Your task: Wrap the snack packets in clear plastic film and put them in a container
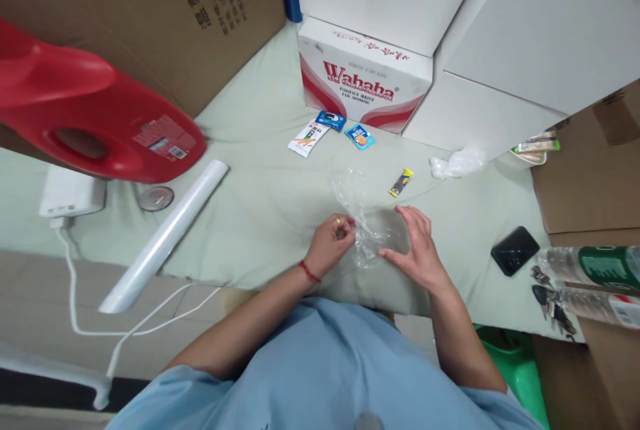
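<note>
A clear plastic bag (367, 233) lies crumpled over the table in front of me. My left hand (331, 243) pinches its left side between thumb and fingers; a ring and a red bracelet show on that arm. On the bag's right, my right hand (417, 247) is spread, thumb apart from the fingers, the thumb tip close to the plastic. Whether it touches the bag I cannot tell. Beyond the hands lie a small yellow-and-dark snack packet (401, 182), a light-blue packet (360, 137), a white packet (308, 139) and a dark-blue packet (331, 121).
A Wahaba-style white-and-red carton (365, 77) stands at the back. Left are a red jug (115, 117), a white roll (165, 237) and a white charger (73, 191). Right are crumpled plastic (459, 163), a black phone-like object (515, 251), keys (554, 307) and bottles (607, 267).
</note>
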`<act>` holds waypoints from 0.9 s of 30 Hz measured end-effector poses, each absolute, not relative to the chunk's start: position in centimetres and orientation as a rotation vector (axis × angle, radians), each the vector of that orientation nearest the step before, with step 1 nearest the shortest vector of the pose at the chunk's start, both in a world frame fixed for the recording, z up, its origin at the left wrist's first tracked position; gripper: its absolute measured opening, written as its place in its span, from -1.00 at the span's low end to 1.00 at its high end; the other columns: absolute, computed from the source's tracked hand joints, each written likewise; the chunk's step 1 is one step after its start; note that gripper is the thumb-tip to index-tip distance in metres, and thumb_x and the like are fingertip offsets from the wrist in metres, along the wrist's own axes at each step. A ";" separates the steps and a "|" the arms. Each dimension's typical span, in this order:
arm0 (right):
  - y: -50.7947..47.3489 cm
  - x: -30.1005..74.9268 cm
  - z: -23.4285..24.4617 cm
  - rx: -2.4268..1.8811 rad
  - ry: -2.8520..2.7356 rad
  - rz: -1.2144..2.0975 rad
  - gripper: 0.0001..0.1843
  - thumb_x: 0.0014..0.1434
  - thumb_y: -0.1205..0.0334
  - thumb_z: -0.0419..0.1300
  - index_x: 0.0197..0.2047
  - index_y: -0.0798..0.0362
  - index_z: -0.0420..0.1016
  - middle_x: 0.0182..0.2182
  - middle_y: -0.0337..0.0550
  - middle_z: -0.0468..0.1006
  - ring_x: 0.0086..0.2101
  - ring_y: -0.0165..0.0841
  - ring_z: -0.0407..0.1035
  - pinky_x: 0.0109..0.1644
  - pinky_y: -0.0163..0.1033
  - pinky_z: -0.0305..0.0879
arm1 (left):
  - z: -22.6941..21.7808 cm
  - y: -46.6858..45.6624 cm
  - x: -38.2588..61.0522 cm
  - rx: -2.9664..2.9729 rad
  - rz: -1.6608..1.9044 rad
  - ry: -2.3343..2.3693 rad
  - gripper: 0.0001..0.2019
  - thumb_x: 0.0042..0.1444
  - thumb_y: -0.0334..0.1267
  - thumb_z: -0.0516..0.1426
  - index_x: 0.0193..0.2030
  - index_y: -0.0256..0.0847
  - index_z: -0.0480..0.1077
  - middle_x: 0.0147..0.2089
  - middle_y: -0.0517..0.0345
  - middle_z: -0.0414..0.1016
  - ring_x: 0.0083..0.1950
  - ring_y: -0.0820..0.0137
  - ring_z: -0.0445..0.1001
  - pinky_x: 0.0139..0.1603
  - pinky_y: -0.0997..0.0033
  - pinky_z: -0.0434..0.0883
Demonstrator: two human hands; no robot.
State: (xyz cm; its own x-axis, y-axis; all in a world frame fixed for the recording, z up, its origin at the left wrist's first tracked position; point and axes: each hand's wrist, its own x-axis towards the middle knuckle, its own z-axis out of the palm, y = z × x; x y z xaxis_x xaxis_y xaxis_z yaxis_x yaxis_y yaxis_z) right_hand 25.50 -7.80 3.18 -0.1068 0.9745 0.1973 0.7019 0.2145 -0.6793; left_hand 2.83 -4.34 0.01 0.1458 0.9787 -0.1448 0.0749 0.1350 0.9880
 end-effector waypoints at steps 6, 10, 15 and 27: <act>-4.5 22.3 2.1 -1.571 -1.771 0.690 -0.67 0.41 -0.04 0.16 0.00 -0.02 0.61 -0.18 -0.02 0.60 -0.20 -0.18 0.50 -0.05 -0.05 0.48 | 0.6 -4.2 2.3 1.198 0.972 1.201 -0.80 0.08 -0.12 0.28 -0.44 -0.14 0.42 -0.10 0.00 0.64 -0.10 0.28 0.59 -0.13 0.32 0.51; -3.7 22.1 0.3 -1.639 -1.293 0.874 -0.63 0.33 -0.16 0.22 -0.18 0.00 0.56 -0.47 -0.24 0.52 -0.48 -0.34 0.37 -0.37 -0.23 0.34 | 0.0 -4.3 -1.4 0.961 0.981 1.284 -0.65 0.02 0.08 0.36 -0.42 -0.14 0.43 -0.36 0.10 0.61 -0.33 0.33 0.53 -0.31 0.37 0.48; -4.1 22.7 -1.2 -1.651 -0.963 1.086 -0.53 0.22 -0.28 0.27 -0.20 -0.02 0.47 -0.65 -0.41 0.36 -0.65 -0.42 0.16 -0.56 -0.31 0.08 | -1.3 -6.2 -7.1 0.874 0.902 1.581 -0.61 -0.04 0.14 0.36 -0.36 -0.13 0.43 -0.44 0.14 0.54 -0.49 0.36 0.41 -0.47 0.40 0.37; -5.3 22.6 -1.2 -1.705 -1.310 0.867 -0.64 0.36 -0.12 0.18 -0.15 0.01 0.57 -0.51 -0.27 0.48 -0.49 -0.33 0.30 -0.37 -0.24 0.23 | 5.8 -5.7 -3.9 1.963 1.114 1.771 -0.44 0.14 -0.10 0.26 0.28 -0.12 0.35 0.37 -0.24 0.34 0.46 -0.10 0.28 0.49 -0.19 0.19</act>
State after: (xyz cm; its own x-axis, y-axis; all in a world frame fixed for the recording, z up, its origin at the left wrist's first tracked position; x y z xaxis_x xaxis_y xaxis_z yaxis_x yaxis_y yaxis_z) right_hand 22.60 -5.28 -1.21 0.2290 0.9723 -0.0478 0.4237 -0.1438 -0.8943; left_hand -3.89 -5.73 5.85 -0.0439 0.9336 0.3556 0.7247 -0.2153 0.6546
